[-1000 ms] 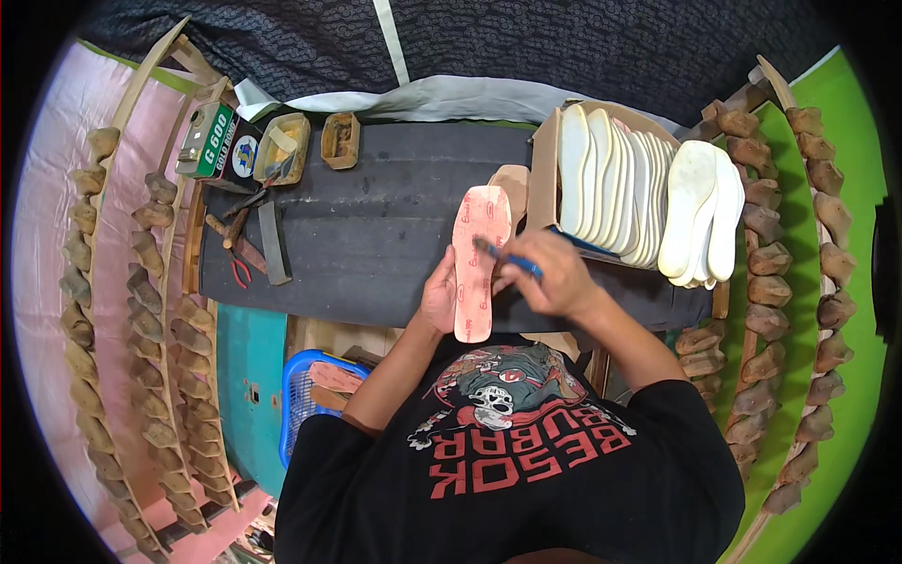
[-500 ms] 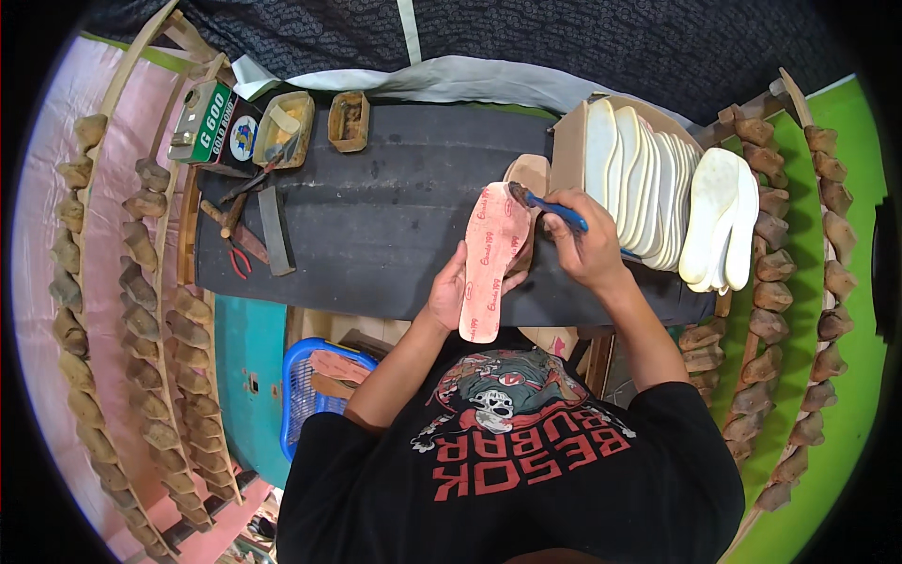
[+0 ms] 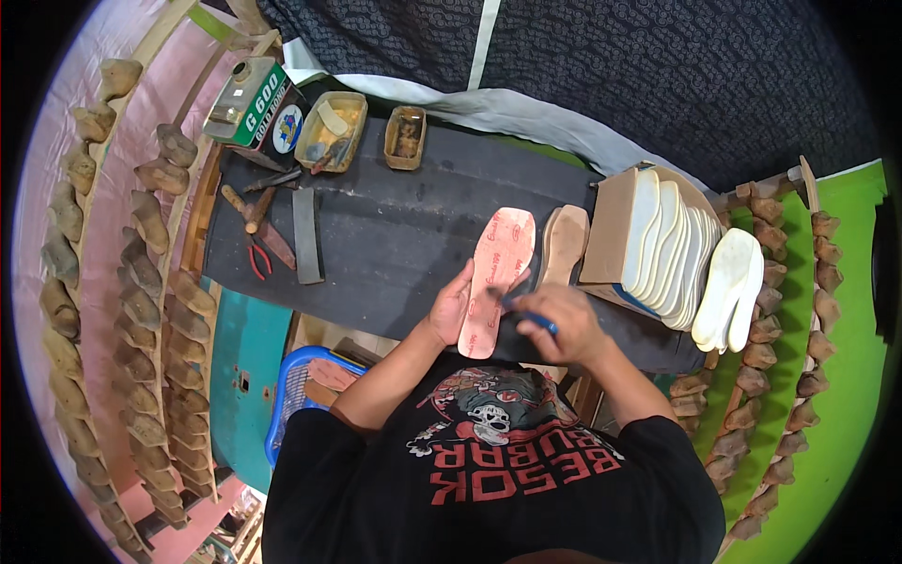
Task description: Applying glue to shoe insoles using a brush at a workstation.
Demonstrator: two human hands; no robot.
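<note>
My left hand (image 3: 453, 306) is closed on the edge of a pink insole board (image 3: 504, 249) with red printing, holding it tilted above the near side of the dark table. In my right hand (image 3: 571, 324) is a brush with a blue handle (image 3: 537, 321). Its dark bristles meet the board around the middle or just above it; motion blur hides the exact contact. A pair of tan sole-shaped pieces (image 3: 564, 240) lies on the table, just right of the pink board.
A cardboard box (image 3: 606, 226) of white soles stands at right, beside more loose white soles (image 3: 728, 287). At far left are a metal can (image 3: 252, 108), two tubs (image 3: 405, 138), pliers (image 3: 258, 258) and a hammer (image 3: 257, 214). Racks of shoe lasts (image 3: 141, 320) flank the table; a blue basket (image 3: 282, 404) sits below.
My right hand has drawn the brush from the far end of the pink board nearer to me, toward its middle. The whole view has shifted and turned slightly.
</note>
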